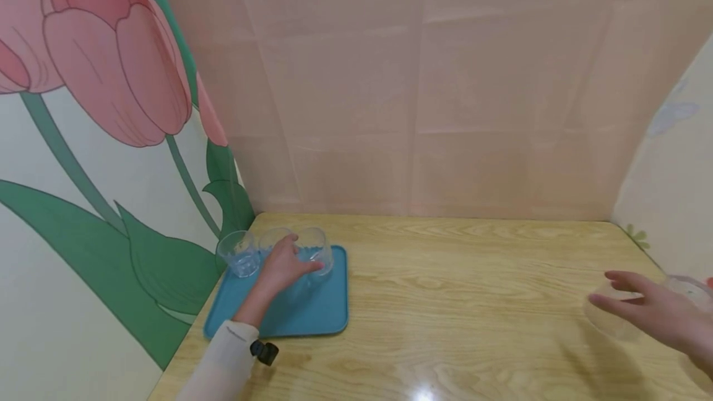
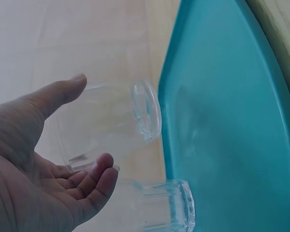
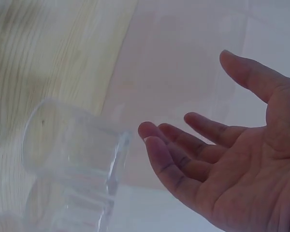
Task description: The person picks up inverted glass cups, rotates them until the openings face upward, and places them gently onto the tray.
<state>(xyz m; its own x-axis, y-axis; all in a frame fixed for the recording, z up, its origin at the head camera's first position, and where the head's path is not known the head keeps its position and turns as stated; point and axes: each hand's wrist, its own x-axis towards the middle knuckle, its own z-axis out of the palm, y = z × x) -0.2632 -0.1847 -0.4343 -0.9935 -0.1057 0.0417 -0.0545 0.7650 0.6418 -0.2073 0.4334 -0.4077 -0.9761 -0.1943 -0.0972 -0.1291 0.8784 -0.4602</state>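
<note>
- Surface: wood-grained.
- Tray: blue, 7 o'clock.
- Right hand: loose, holding nothing, 4 o'clock, near clear cups.
- Left hand: spread around a tray cup, no firm grip evident.
- Tray cups, three: tray's 10 to 1 o'clock; probably light, stiff, slippery; best held mid-wall.

A: How is the left hand held?

B: It is stretched forward from the left forearm, which is slanted upward and to the right in the head view. In the left wrist view the thumb is extended, while the fingers are loosely bent.

A: And the right hand?

B: It is held well apart from the left hand, directed inward from the right edge of the head view. In the right wrist view the palm is exposed, the thumb is spread wide, and 4 fingers are seen slightly bent.
</note>
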